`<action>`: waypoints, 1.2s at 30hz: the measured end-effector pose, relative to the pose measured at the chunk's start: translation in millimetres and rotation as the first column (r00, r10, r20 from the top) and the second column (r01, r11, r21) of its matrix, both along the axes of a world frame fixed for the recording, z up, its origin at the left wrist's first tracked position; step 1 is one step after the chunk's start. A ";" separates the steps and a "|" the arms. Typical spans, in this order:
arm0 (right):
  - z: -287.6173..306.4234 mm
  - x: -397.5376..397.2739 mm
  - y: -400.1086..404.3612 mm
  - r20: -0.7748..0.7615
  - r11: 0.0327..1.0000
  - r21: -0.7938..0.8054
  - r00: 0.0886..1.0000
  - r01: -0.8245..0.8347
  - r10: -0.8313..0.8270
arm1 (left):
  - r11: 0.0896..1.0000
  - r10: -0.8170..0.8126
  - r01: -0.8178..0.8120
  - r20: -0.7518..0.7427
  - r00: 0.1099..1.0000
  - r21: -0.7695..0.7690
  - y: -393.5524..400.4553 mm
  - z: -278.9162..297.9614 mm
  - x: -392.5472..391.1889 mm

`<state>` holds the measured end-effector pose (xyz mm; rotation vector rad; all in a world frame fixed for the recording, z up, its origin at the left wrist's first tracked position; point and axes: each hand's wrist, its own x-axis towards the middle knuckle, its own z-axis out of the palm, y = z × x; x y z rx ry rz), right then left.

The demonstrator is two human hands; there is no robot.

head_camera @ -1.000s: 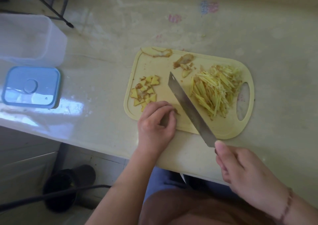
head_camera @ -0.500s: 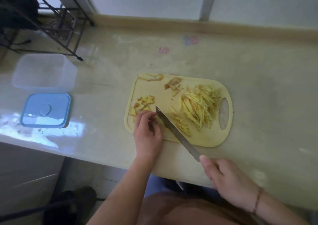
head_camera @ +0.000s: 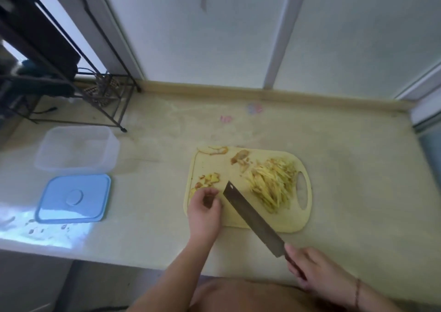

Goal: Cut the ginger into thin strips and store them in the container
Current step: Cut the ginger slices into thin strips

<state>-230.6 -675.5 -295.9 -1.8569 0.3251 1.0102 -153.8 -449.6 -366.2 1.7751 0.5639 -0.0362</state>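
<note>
A pale yellow cutting board (head_camera: 293, 221) lies on the counter. On its right side is a pile of thin ginger strips (head_camera: 272, 185). Ginger slices (head_camera: 210, 179) sit at the board's left, and peel scraps (head_camera: 239, 156) lie near its far edge. My left hand (head_camera: 205, 212) rests on the board's near left corner, fingers curled on a small ginger piece that is mostly hidden. My right hand (head_camera: 307, 268) grips the handle of a cleaver (head_camera: 253, 218), whose blade lies flat across the board between the slices and the strips. A clear container (head_camera: 76, 148) stands open at the far left.
The container's blue lid (head_camera: 74, 198) lies on the counter just in front of it. A black wire rack (head_camera: 78, 92) stands at the back left corner. The counter's near edge runs just below my arms, and a wall rises behind the counter.
The view has tilted up and pulled back. The cleaver swept a few stray strips right into the pile, then came back beside my left hand, which stayed on the ginger piece.
</note>
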 end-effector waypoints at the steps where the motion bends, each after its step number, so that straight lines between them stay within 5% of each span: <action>1: -1.6 -1.9 -0.8 -0.011 1.000 -0.009 1.000 0.012 -0.012 | 0.999 -0.031 0.031 -0.013 0.999 0.009 2.9 -1.0 1.8; 7: -2.0 2.1 -20.6 -0.054 0.980 -0.064 0.980 0.188 -0.191 | 0.980 -0.153 0.150 0.012 0.988 0.133 8.5 0.4 2.8; 10: 3.3 12.2 -17.3 -0.084 0.970 -0.047 0.967 0.239 -0.243 | 0.994 -0.096 0.096 -0.006 0.995 0.060 7.1 1.1 3.8; 12: 12.4 17.7 -10.1 -0.041 0.981 -0.073 0.982 0.179 -0.183 | 0.998 -0.044 0.045 0.018 0.999 -0.050 5.9 9.7 3.6; 14: 21.7 22.0 -4.6 0.118 0.977 -0.212 0.993 0.029 -0.004 | 0.998 -0.033 0.045 0.237 0.971 -0.046 7.3 26.9 3.4; 16: 30.6 26.4 -3.9 0.261 0.883 -0.446 0.923 -0.145 0.283 | 0.989 -0.148 0.113 0.544 0.826 0.098 11.5 44.4 6.9; 18: 34.9 29.7 -3.6 0.349 0.750 -0.641 0.809 -0.162 0.473 | 0.909 -0.411 0.232 0.660 0.629 0.345 13.7 51.0 14.8; 20: 34.2 32.4 -2.7 0.332 0.634 -0.754 0.733 -0.171 0.593 | 0.725 -0.676 0.351 0.516 0.526 0.592 10.0 48.5 24.0; 22: 26.7 36.6 -5.8 0.315 0.587 -0.788 0.696 -0.188 0.645 | 0.526 -0.804 0.427 0.265 0.533 0.736 -1.0 42.3 30.6; 24: 21.9 40.8 -9.8 0.268 0.540 -0.812 0.680 -0.221 0.682 | 0.433 -0.818 0.505 0.090 0.568 0.747 -13.4 36.3 35.1; 28: 22.4 39.0 -8.0 0.200 0.472 -0.833 0.637 -0.290 0.744 | 0.408 -0.806 0.610 -0.046 0.591 0.679 -30.0 29.2 43.9; 36: 18.2 31.0 -12.9 0.203 0.476 -0.825 0.627 -0.304 0.752 | 0.497 -0.806 0.694 -0.019 0.591 0.520 -58.9 27.2 54.8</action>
